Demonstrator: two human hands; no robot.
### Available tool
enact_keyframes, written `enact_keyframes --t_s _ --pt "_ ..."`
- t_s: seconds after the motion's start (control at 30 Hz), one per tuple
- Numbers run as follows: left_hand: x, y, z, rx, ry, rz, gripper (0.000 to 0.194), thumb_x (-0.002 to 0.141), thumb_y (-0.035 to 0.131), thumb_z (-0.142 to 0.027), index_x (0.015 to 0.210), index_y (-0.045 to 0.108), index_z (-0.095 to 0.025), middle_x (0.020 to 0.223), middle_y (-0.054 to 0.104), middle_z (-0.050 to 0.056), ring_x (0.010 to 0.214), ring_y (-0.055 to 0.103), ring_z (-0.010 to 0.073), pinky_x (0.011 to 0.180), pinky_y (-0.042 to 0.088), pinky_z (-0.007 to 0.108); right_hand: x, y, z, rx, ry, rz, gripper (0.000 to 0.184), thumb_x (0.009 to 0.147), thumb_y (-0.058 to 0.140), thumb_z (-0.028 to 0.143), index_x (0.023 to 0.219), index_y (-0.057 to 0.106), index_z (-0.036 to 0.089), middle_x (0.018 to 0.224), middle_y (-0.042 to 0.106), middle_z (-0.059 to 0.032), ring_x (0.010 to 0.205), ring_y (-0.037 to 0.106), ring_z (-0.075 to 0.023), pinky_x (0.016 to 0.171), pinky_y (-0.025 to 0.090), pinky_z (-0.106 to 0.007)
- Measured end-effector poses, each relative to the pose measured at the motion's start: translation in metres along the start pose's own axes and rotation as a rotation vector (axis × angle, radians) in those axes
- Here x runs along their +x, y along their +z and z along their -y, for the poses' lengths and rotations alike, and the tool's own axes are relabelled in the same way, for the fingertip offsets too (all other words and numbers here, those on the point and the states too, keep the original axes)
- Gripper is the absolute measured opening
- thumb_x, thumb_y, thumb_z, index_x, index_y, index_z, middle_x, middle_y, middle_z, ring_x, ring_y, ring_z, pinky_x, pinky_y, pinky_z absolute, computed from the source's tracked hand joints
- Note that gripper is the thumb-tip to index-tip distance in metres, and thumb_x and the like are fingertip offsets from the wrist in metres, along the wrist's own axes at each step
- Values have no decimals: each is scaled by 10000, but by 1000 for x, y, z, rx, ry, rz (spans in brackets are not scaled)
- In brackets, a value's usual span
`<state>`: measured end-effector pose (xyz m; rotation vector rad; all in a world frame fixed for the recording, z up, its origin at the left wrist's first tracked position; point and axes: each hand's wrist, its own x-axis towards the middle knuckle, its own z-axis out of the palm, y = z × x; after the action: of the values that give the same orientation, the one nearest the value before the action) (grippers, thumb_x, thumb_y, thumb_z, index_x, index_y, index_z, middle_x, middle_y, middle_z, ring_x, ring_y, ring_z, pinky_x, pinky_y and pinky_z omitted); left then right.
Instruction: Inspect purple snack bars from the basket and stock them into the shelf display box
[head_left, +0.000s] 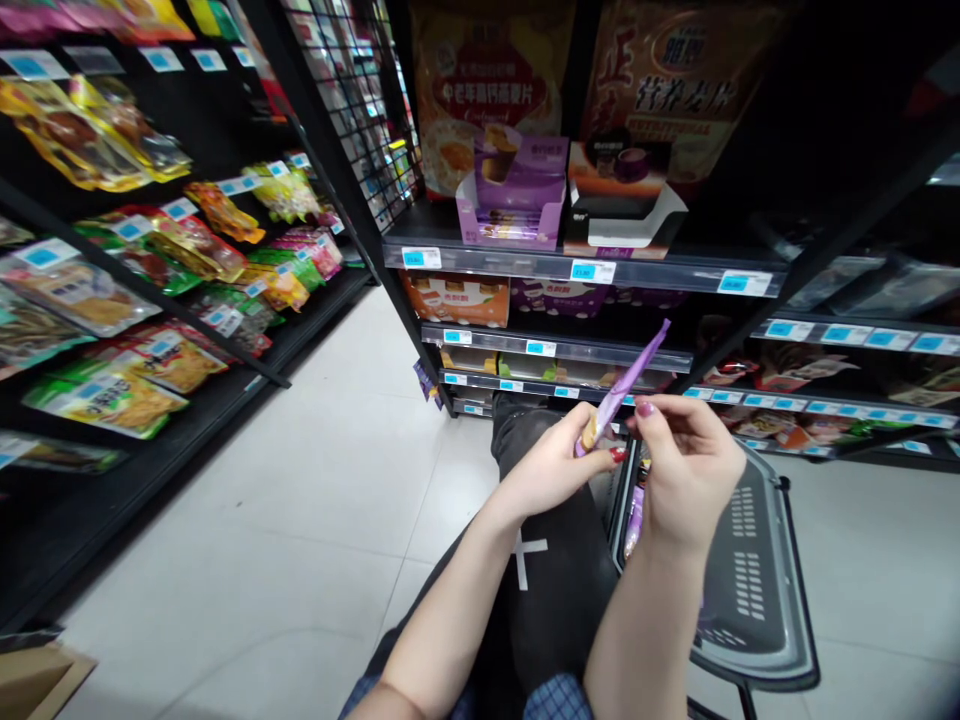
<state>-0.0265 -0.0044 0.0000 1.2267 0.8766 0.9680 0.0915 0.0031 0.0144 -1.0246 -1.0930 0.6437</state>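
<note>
A slim purple stick sachet (630, 380) with a tan printed end slants up from my left hand (559, 450). The fingers of this hand are closed round its lower part. Just to the right, my right hand (686, 465) is curled, with its thumb and fingertips drawn together close to the sachet. Whatever lies between those fingertips, if anything, is hidden. Below the hands, another purple packet (635, 515) lies in the grey shopping basket (799, 600), partly covered by my right forearm.
Ahead, a purple display box (514, 205) of sticks and an opened dark box (626, 205) stand on a black shelf (517, 258). Bagged snacks fill a rack (262, 390) at left. A cardboard box (45, 680) sits at the lower left on the pale tiled floor (300, 480).
</note>
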Motion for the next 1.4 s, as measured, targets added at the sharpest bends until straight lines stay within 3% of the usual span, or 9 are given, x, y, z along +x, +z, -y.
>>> enact_keyframes --t_s 0.1,0.23,0.47,0.8,0.93,1.03,1.13,1.27,1.4 --pt "1 -5 2 -431 -138 311 244 789 618 -325 786 408 -201 523 342 -92 365 264 34 376 204 171 4 -2 -8 32 27 -44 174 690 752 265 836 678 204 774 667 -4 696 619 -126 629 514 -249" --pt "-2 -12 2 -703 -247 600 279 738 667 -367 789 462 -186 508 384 -69 336 285 33 315 210 142 7 -9 -16 121 127 124 251 714 731 350 920 675 218 841 684 -20 751 636 -142 685 519 -276" --pt "-4 -11 3 -768 -337 680 328 688 712 -392 789 488 -176 524 421 -45 343 349 45 278 273 133 1 -12 -9 150 171 155 168 696 739 360 726 683 205 630 627 20 556 542 -101 518 431 -228" --pt "-1 -18 3 -488 -105 232 455 639 785 -216 989 498 -174 814 626 16 613 661 155 552 586 306 7 -5 -7 193 75 -246 99 665 730 222 643 643 182 542 538 48 457 461 -80 459 359 -236" --pt "-4 -25 -5 -365 5 -86 402 678 765 -223 1020 579 -125 848 681 60 714 708 185 664 595 297 11 -8 -11 262 113 -167 120 691 711 251 707 613 181 588 551 42 531 539 -102 541 450 -251" --pt "-8 -27 -12 -273 15 -141 399 679 768 -231 1025 609 -111 789 694 53 669 713 186 659 598 288 11 -10 -12 384 169 -39 176 740 677 285 888 613 214 775 599 18 690 605 -125 661 516 -297" --pt "-13 -26 -16 -221 41 -149 408 696 756 -247 1051 601 -118 755 699 45 633 712 195 636 604 297 11 -9 -13 411 190 -83 188 722 696 258 897 651 206 867 625 -13 786 616 -150 708 530 -324" --pt "-14 -24 -13 -162 284 -343 525 749 717 -290 1225 510 -211 851 711 29 709 717 191 665 605 305 10 -8 -12 437 196 -140 135 661 729 197 786 677 191 768 623 -1 733 607 -150 735 537 -353" --pt "-16 -23 -3 88 533 -515 316 739 727 -294 1040 659 -223 1098 683 48 949 674 194 795 582 296 10 -9 -8 499 236 -124 142 633 739 176 757 672 193 733 621 9 647 581 -121 600 519 -276"
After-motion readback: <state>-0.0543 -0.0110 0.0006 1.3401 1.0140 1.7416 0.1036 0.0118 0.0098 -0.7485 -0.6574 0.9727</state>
